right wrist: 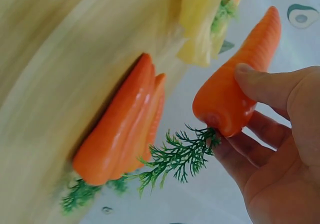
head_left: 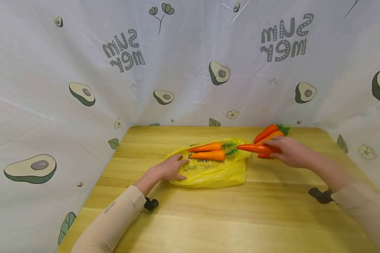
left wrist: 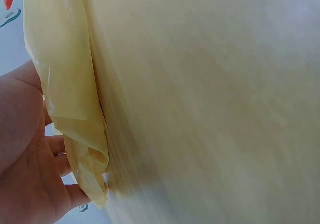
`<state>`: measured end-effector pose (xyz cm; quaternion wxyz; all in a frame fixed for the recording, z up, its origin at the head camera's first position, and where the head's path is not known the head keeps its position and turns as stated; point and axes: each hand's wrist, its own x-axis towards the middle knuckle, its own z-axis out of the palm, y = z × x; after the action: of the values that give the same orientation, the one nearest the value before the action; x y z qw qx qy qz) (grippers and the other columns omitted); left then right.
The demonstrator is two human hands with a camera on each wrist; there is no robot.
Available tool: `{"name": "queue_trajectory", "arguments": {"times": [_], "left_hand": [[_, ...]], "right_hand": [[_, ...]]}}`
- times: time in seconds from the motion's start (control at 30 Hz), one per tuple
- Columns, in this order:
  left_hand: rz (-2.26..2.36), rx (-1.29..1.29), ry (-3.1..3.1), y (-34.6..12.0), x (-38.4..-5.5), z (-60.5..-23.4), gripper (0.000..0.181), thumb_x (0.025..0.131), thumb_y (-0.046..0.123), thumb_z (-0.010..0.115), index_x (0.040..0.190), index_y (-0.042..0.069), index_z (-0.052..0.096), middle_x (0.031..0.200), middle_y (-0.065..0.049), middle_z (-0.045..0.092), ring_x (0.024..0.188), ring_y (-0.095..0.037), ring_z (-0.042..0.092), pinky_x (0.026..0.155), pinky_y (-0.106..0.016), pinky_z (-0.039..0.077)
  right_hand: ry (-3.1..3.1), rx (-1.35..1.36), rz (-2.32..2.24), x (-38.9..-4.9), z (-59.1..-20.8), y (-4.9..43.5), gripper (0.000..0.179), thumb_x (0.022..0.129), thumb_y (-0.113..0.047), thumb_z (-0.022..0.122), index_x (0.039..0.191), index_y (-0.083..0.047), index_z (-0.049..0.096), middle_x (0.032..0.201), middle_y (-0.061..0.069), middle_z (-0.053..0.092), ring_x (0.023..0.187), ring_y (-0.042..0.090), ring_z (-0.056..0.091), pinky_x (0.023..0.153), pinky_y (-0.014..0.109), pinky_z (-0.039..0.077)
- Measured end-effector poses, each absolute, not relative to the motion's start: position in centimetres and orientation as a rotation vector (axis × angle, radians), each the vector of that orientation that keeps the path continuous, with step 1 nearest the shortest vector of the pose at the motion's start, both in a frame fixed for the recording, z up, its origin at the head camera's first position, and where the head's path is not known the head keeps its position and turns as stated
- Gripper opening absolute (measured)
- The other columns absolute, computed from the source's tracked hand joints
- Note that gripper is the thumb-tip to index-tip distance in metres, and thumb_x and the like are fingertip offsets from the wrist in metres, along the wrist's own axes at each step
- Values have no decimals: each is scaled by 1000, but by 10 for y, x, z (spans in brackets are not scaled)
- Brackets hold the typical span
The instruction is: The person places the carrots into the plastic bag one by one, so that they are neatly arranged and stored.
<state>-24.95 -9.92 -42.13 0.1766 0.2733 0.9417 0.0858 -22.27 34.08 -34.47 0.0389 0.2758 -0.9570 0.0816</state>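
Note:
A yellow plastic bag point(head_left: 223, 177) lies on the wooden table with its mouth facing left. Two orange carrots point(head_left: 208, 155) with green tops rest on it, side by side. At the mouth, my left hand point(head_left: 169, 168) has its fingers spread against the plastic; in the left wrist view the bag's wall point(left wrist: 65, 69) hides the fingertips. My right hand point(head_left: 289, 151) pinches a carrot point(right wrist: 245, 74) between thumb and fingers, its tip pointing left toward the bag and its green top point(right wrist: 175, 156) hanging by the fingers.
Behind and below the right hand, more carrots point(right wrist: 120, 129) lie bunched on the table point(head_left: 208, 218) at the right. A white cloth point(head_left: 190, 77) printed with avocados hangs behind the table and along both sides.

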Motion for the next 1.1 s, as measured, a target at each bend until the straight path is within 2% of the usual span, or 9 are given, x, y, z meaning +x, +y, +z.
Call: {"name": "queue_trajectory", "arguments": {"times": [0.2,0.37,0.6,0.77,1.1], "left_hand": [[240,779,2665,-99,-250,-423,75,94,47,69,157,21,38,165,-18,23,150,-36,28,119,-51,33],[245,787,2663,-100,-249,-424,75,94,47,68,157,20,38,165,-18,22,151,-36,28,118,-51,33],[222,789,2665,-99,-252,-423,76,95,48,67,158,20,35,166,-18,20,151,-35,27,119,-50,33],[210,786,2666,-98,-253,-424,76,95,48,66,159,21,34,166,-18,20,151,-35,27,120,-49,32],[208,800,2675,-97,-253,-424,76,95,47,68,158,20,36,165,-18,23,151,-35,28,118,-49,34]], "right_hand": [[-2948,891,238,-227,-336,324,43,87,-8,78,128,-1,67,118,15,68,98,32,65,84,54,55],[-2939,934,223,-232,-332,311,43,87,-7,78,128,-2,67,115,13,69,94,27,65,82,51,56],[-2958,976,167,-242,-329,290,40,89,-9,76,128,-5,67,111,11,67,84,20,60,74,41,56],[-2971,1002,189,-247,-330,276,41,90,-10,75,130,-5,67,114,12,67,90,23,63,80,46,57],[-2949,1111,171,-255,-338,247,43,89,-7,75,130,-3,66,109,12,66,91,26,63,82,45,56]]}}
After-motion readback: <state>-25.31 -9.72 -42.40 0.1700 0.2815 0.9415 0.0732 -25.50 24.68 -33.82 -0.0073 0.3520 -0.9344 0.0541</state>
